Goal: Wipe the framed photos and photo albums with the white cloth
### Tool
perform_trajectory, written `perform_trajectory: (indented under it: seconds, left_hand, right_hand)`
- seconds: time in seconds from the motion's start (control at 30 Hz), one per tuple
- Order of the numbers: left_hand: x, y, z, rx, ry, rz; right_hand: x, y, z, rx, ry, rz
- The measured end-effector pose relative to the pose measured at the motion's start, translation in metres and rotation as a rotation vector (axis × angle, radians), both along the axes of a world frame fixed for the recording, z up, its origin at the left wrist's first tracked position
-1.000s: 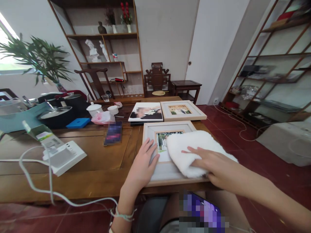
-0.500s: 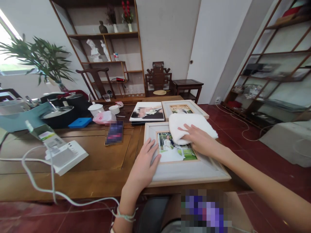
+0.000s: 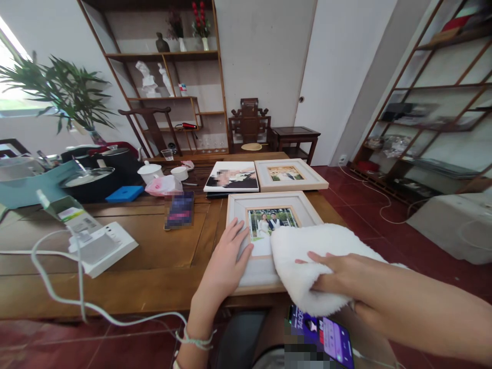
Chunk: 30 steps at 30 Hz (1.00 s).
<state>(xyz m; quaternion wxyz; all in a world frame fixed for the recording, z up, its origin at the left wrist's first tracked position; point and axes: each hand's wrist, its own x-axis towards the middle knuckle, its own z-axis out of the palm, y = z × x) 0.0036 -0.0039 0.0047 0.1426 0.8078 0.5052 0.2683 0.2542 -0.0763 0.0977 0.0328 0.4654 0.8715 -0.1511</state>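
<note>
A light wooden photo frame (image 3: 271,204) with a wedding picture lies flat at the near edge of the brown table (image 3: 146,256). My left hand (image 3: 226,261) rests flat and open on the frame's left border. My right hand (image 3: 338,279) presses on a white fluffy cloth (image 3: 307,256), fingers curled into it, over the frame's lower right corner and hanging past the table's edge. Beyond lie a second framed photo (image 3: 286,174) and a frameless print (image 3: 231,177).
A white power strip (image 3: 102,246) with a trailing cable, a phone (image 3: 179,210), a blue box (image 3: 123,193), pots (image 3: 94,179) and cups crowd the table's left half. Another phone (image 3: 326,341) lies on my lap. Shelves and chairs stand behind.
My right hand dragged the cloth from the frame's far corner back toward me to its near right corner. My left hand stayed put on the frame.
</note>
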Motion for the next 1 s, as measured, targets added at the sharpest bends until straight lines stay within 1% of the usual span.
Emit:
perform_trajectory:
  seconds: [0.07,0.13,0.27,0.37,0.53,0.7,0.77,0.83,0.9,1.0]
  left_hand:
    - [0.0,0.0,0.0,-0.003,-0.001,0.001]
    - [0.0,0.0,0.0,-0.003,-0.009,0.002]
    - [0.0,0.0,0.0,0.001,-0.029,0.003]
    - [0.001,0.0,0.001,-0.012,-0.031,0.007]
    - [0.001,0.0,0.002,-0.04,-0.014,0.01]
    - [0.001,0.0,0.002,-0.029,-0.007,0.004]
    - [0.0,0.0,0.001,-0.017,-0.017,0.0]
    - [0.0,0.001,0.0,-0.015,-0.022,-0.002]
    - [0.0,0.001,0.0,-0.015,-0.021,-0.003]
    - [0.0,0.001,0.0,-0.006,-0.029,-0.005]
  right_hand:
    - [-0.002,0.0,-0.002,-0.01,0.003,-0.006]
    - [-0.003,0.006,-0.008,0.013,0.025,0.008]
    - [-0.003,0.031,-0.026,0.097,0.055,0.074]
    - [-0.001,0.051,-0.037,0.158,0.054,0.082]
    - [0.0,0.077,-0.046,0.243,0.076,0.081]
    - [-0.002,0.089,-0.051,0.285,0.075,0.083]
    - [-0.002,0.088,-0.05,0.271,0.084,0.098]
    - [-0.003,0.082,-0.044,0.227,0.082,0.122]
    - [-0.003,0.071,-0.033,0.155,0.059,0.121]
    - [-0.003,0.046,-0.014,0.038,0.022,0.067]
